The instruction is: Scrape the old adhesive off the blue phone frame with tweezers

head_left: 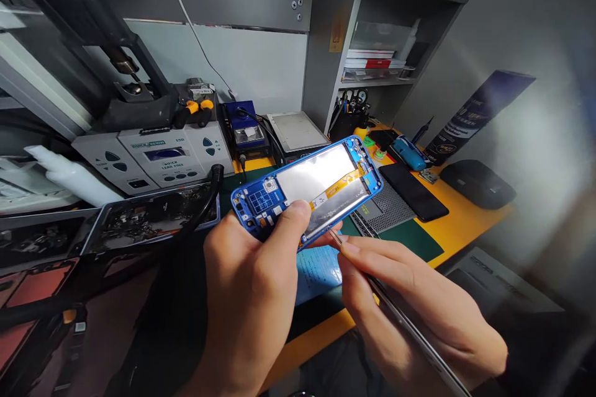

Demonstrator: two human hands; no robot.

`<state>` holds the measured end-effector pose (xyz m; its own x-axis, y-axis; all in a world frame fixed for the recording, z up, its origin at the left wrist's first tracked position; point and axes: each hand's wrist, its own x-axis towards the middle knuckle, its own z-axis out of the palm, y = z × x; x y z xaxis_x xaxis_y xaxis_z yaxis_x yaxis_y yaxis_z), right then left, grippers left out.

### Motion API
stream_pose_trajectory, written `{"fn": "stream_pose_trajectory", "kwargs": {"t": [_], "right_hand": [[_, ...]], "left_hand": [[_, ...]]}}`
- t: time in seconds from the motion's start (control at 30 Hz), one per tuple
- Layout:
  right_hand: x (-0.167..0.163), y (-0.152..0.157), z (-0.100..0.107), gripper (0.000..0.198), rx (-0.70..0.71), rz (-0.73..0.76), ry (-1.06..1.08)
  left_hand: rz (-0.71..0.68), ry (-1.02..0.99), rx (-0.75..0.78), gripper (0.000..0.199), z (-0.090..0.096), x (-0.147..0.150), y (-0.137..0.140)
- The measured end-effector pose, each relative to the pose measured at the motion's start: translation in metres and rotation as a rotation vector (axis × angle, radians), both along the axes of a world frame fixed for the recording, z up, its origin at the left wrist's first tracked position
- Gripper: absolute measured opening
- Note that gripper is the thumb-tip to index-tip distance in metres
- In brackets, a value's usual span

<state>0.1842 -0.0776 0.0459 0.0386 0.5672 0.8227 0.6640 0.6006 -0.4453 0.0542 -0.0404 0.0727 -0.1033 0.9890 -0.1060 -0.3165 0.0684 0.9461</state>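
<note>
An opened smartphone [321,164] with a blue frame is tilted in the air in front of me. Its silver battery, an orange ribbon cable and the circuit board at its left end are exposed. My left hand [256,279] grips the lower left of the phone, the thumb pressed on its inner face and the fingers hidden behind. Pinched in my right hand [400,285] is a pair of slim metal tweezers [410,322], their tip at the phone's lower long edge. Whether the tip touches the frame I cannot tell.
Behind the phone stand a hot-air rework station [162,155] and a blue soldering unit [246,130]. A dark phone [414,192] lies on the right, near a blue tube [410,152]. A black hose [205,205] crosses parts trays on the left. Blue paper [319,270] lies on the green mat.
</note>
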Motion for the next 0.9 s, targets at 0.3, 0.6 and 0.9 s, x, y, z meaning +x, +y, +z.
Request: {"fn": "stream_pose_trajectory", "kwargs": {"t": [0.3, 0.6, 0.9], "right_hand": [[0.009, -0.006, 0.009, 0.024, -0.040, 0.143, -0.142], [-0.013, -0.007, -0.010, 0.018, -0.007, -0.010, 0.091], [-0.010, -0.007, -0.013, 0.018, -0.015, -0.018, 0.088]], "left_hand": [[0.005, -0.027, 0.030, 0.008, 0.002, 0.000, -0.004], [0.028, 0.049, -0.026, 0.022, 0.010, 0.002, 0.002], [-0.015, 0.034, 0.057, 0.006, 0.003, -0.003, -0.001]]}}
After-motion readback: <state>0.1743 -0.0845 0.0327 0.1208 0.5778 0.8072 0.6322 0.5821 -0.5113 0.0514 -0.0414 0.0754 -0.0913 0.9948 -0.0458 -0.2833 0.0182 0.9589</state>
